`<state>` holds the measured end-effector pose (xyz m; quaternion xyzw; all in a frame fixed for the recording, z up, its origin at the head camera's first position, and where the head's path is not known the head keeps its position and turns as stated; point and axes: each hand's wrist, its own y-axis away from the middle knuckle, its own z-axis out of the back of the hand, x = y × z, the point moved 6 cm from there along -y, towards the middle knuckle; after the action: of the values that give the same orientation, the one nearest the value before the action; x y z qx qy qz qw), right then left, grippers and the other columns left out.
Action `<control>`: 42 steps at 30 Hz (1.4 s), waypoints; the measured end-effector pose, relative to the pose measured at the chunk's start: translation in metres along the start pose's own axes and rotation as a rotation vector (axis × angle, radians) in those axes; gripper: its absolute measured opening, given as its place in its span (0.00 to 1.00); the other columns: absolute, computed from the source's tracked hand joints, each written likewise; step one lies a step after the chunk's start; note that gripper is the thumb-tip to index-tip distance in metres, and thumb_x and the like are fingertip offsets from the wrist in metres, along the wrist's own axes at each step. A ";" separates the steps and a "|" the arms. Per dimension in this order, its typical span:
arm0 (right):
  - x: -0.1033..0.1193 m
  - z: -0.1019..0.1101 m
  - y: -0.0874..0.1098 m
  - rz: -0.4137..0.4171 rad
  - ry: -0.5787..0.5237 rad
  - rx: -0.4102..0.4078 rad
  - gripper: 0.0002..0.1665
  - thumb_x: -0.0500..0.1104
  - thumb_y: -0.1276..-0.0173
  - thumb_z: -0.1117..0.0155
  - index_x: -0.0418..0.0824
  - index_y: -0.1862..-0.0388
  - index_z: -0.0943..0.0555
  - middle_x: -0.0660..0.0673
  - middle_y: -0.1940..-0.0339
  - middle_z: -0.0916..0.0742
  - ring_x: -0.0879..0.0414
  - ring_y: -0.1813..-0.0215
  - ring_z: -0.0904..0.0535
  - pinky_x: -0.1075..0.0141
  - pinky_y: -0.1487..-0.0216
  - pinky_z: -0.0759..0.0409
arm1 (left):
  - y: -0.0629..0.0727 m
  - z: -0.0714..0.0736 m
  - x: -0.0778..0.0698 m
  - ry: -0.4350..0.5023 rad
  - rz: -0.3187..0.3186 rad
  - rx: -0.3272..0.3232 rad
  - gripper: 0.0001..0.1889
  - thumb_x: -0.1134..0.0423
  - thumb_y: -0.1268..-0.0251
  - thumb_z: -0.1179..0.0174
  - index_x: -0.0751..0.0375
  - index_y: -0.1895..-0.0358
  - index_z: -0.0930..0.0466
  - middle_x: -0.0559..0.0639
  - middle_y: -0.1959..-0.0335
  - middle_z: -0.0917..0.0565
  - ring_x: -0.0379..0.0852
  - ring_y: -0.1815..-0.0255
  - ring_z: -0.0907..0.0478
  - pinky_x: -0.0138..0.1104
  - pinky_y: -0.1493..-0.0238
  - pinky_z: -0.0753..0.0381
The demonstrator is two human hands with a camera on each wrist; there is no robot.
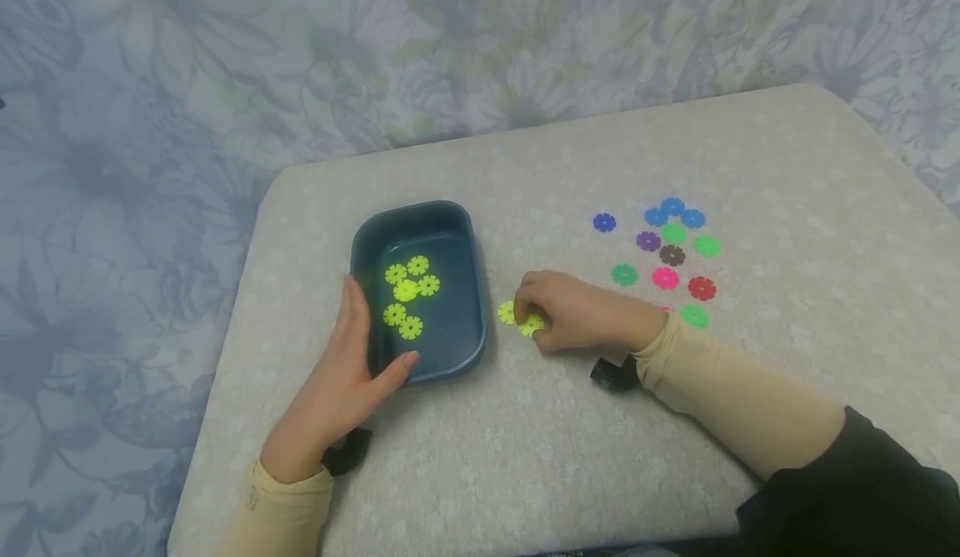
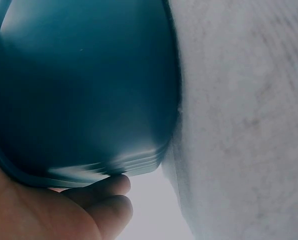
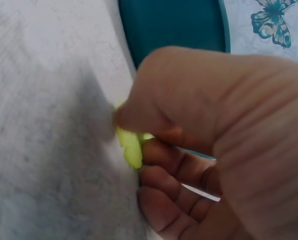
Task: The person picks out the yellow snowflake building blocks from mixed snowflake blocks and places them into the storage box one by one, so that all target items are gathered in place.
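Note:
My left hand (image 1: 333, 398) holds the near-left corner of a dark teal tray (image 1: 453, 336), thumb at the near rim and fingers along the left wall. In the left wrist view its fingertips (image 2: 116, 192) touch the tray's outer side. Several yellow notched plastic discs (image 1: 410, 328) lie inside the tray. To the right of the tray, my right hand (image 1: 577, 311) pinches a yellow disc (image 1: 531, 326) at the table surface. The right wrist view shows that disc (image 3: 133, 150) tilted between thumb and fingers. Another yellow disc (image 1: 506, 313) lies beside it, towards the tray.
On the right lie loose discs: several blue and green, a purple disc (image 1: 648, 241), a brown disc (image 1: 672, 255), a red disc (image 1: 702, 288) and pink ones, one partly hidden by the right sleeve (image 1: 720, 382). A patterned wall (image 1: 480, 48) stands behind the cloth-covered table (image 1: 480, 474).

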<state>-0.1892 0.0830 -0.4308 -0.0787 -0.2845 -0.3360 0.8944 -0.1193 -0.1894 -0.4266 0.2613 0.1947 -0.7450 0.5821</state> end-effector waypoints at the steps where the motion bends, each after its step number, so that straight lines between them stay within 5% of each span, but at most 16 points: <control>1: 0.000 0.000 0.000 0.003 0.001 0.001 0.13 0.33 0.44 0.31 0.44 0.60 0.15 0.50 0.59 0.18 0.56 0.58 0.25 0.62 0.53 0.23 | 0.000 0.000 0.000 -0.001 0.000 -0.001 0.62 0.38 0.29 0.38 0.50 0.19 0.85 0.46 0.17 0.81 0.51 0.15 0.74 0.63 0.21 0.54; 18: 0.002 0.000 0.001 0.049 0.026 -0.014 0.12 0.30 0.47 0.34 0.43 0.64 0.16 0.50 0.62 0.18 0.57 0.61 0.27 0.64 0.57 0.23 | 0.000 0.000 0.002 -0.005 -0.010 -0.011 0.62 0.39 0.30 0.37 0.50 0.19 0.85 0.46 0.17 0.81 0.51 0.15 0.74 0.63 0.22 0.53; 42: -0.002 0.004 0.002 0.004 0.012 0.007 0.16 0.34 0.43 0.31 0.42 0.54 0.16 0.50 0.58 0.18 0.56 0.58 0.26 0.62 0.53 0.22 | 0.001 0.000 0.000 -0.001 -0.006 -0.011 0.62 0.39 0.30 0.37 0.49 0.18 0.84 0.43 0.17 0.81 0.50 0.14 0.74 0.63 0.22 0.53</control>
<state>-0.1908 0.0872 -0.4288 -0.0738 -0.2801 -0.3336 0.8971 -0.1186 -0.1894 -0.4269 0.2569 0.1994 -0.7459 0.5813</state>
